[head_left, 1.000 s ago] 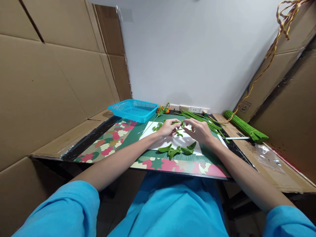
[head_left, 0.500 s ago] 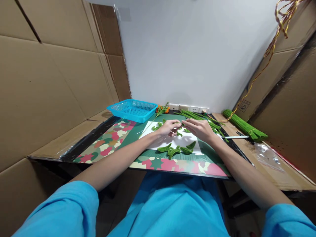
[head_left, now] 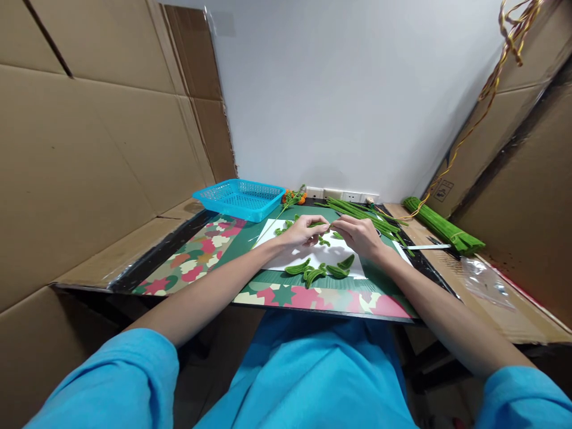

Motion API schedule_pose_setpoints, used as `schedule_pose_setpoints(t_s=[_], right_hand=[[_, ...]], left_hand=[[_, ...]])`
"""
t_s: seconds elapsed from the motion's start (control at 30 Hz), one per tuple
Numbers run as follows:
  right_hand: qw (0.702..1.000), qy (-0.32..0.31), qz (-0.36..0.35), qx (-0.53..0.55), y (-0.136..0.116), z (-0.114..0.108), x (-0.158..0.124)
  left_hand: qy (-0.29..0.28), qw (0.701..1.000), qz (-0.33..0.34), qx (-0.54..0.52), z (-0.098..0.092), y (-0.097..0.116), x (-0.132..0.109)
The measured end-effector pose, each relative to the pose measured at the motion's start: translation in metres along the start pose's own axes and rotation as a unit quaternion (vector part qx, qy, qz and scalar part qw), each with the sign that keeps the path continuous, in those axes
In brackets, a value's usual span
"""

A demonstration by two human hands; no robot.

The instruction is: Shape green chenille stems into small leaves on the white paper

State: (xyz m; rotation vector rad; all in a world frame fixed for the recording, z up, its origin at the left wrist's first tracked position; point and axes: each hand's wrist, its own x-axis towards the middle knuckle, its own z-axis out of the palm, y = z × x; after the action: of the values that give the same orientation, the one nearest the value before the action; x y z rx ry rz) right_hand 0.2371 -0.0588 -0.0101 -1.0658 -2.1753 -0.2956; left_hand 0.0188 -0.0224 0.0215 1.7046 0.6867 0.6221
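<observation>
The fingers of the left hand and of the right hand meet over a white sheet, and both sets are pressed together at the tips on a short green fuzzy wire that runs between them. The wire is held just above the sheet, near its far edge; it is small in this view, so its exact shape between the fingertips is hard to tell. The left palm faces down with the thumb tucked under; the right hand curls in from the other side, knuckles up.

Under and just beside the hands lie a few bent green pieces on the sheet. Nearer the person, at the sheet's front edge, a cluster of curved green leaf shapes lies close together, some touching. The sheet rests on a green mat, which lies on a surface covered with a camouflage-patterned cloth in pink, cream and green.

Behind the right hand a loose spread of straight green wires lies fanned across the mat. Farther right, well apart, a tied bundle of green wires rests on brown cardboard. To the far left of the mat stands a blue plastic basket, and just right of it a small stem with orange blossoms lies near the white wall. Cardboard panels stand on both sides, and blue sleeves fill the lower corners.
</observation>
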Motion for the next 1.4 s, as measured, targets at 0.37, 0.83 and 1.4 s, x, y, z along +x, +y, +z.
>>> schedule_pose_setpoints(t_s=[0.37,0.83,1.4], right_hand=[[0.845,0.026,0.257,0.467,-0.023,0.001,0.015],[0.594,-0.138,0.388,0.691,-0.021,0.005,0.019],[1.0,0.004,0.013,-0.023,-0.011,-0.001,0.007]], left_hand=[[0.107,0.973,0.132,0.158,0.009,0.0,-0.004],[0.051,0.9,0.193,0.387,-0.009,0.003,-0.008],[0.017,0.998,0.001,-0.068,-0.001,-0.005,0.008]])
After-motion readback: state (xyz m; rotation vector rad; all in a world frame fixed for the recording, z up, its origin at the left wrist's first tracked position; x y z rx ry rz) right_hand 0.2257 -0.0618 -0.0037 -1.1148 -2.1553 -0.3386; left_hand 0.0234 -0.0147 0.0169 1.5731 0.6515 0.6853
